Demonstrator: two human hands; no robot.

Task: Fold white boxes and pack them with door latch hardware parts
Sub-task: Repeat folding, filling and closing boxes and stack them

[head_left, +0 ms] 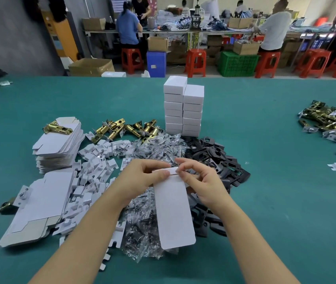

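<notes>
A white box [174, 212] is held above the green table [275, 191], its long side facing me. My left hand [144, 177] grips its far end from the left. My right hand [201, 177] pinches the end flap from the right. Flat white box blanks [58, 144] are stacked at the left, with one brass latch [57, 128] lying on top. More brass latches [126, 128] lie behind the piles. Clear screw bags [154, 148] and black plates [214, 152] are heaped under and beyond my hands.
Two columns of closed white boxes [183, 107] stand at the table's middle. White card inserts [93, 167] are scattered left of centre. Another blank stack [38, 208] lies near left. A second latch pile [325, 119] sits far right. People work at benches behind.
</notes>
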